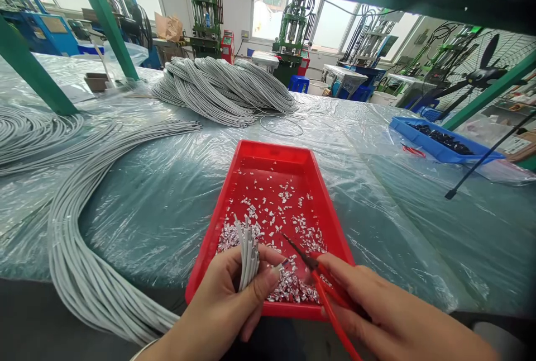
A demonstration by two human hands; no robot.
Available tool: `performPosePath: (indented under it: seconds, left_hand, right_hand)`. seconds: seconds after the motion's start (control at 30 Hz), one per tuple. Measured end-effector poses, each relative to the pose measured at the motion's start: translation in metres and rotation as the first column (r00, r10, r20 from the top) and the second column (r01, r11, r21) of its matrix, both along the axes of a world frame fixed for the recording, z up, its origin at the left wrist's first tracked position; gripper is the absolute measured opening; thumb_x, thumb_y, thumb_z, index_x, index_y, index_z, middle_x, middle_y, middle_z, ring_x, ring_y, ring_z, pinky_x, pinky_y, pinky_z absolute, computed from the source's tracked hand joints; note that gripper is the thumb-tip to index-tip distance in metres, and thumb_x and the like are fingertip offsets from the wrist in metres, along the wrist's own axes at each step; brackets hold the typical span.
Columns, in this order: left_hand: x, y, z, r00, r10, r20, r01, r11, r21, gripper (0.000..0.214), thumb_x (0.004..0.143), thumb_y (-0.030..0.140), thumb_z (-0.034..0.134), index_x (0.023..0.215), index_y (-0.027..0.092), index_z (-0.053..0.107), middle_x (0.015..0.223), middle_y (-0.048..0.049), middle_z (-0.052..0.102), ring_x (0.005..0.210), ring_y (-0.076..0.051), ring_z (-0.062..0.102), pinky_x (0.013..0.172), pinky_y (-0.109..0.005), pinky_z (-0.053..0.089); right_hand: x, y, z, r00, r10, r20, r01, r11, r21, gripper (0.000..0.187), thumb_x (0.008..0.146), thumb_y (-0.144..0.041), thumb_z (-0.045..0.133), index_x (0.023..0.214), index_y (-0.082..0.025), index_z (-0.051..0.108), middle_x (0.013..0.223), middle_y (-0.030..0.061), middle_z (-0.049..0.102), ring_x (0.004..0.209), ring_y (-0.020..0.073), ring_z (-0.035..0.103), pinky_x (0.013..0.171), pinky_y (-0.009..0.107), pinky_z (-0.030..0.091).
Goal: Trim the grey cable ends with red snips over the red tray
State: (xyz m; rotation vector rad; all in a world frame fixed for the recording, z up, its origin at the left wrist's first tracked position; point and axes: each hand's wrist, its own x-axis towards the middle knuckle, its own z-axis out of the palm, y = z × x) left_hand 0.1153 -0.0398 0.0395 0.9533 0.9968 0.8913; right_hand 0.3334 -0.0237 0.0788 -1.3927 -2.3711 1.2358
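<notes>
My left hand (228, 299) is closed round a small bunch of grey cable ends (248, 252), held upright over the near end of a red tray (251, 154). My right hand (377, 305) grips red-handled scissors (318, 274), whose dark blades point toward the cable tips. The tray's floor is strewn with several small silvery foil scraps (288, 288), thickest at the near end.
A long bundle of grey cables (79, 271) curves along the left and off the table's near edge. A coiled grey cable heap (221, 90) lies further back. A blue tray (439, 146) of dark parts sits right, with a fan (486, 76) behind. Plastic sheeting (397, 227) covers the table.
</notes>
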Motion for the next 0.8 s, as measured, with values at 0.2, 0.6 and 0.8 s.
performPosePath:
  seconds: [0.2,0.6,0.8]
  left_hand:
    - [-0.015,-0.006,0.008,0.904,-0.426,0.040,0.416,0.897,0.149,0.044,0.077,0.055,0.057,0.066,0.013,0.069,0.070,-0.0051,0.055,0.059,-0.013,0.047,0.052,-0.024,0.033]
    - [-0.009,-0.006,0.010,0.994,0.049,0.098,-0.043,0.997,-0.064,0.025,0.068,0.030,0.072,0.077,0.017,0.053,0.042,0.0115,0.044,0.032,-0.002,0.035,0.035,-0.014,0.020]
    - [-0.008,-0.006,0.004,0.989,0.118,0.090,-0.118,0.993,-0.004,0.031,0.070,0.041,0.070,0.075,0.013,0.057,0.041,0.0085,0.046,0.034,-0.002,0.034,0.039,-0.016,0.020]
  right_hand:
    - [0.000,0.015,-0.011,0.971,-0.223,-0.087,0.234,0.959,0.160,0.035,0.079,-0.033,0.055,0.110,-0.018,0.051,0.082,0.0062,0.064,0.073,0.0231,0.060,0.063,0.032,0.050]
    - [-0.019,0.027,-0.011,0.960,-0.273,0.058,0.237,0.907,0.349,0.023,0.080,-0.024,0.049,0.059,-0.020,0.054,0.054,0.0007,0.057,0.050,0.0181,0.051,0.045,0.026,0.035]
    - [-0.011,0.005,-0.020,0.953,-0.251,-0.169,0.278,0.946,0.165,0.045,0.077,-0.025,0.055,0.121,-0.019,0.046,0.099,0.0078,0.065,0.085,0.0237,0.062,0.073,0.032,0.051]
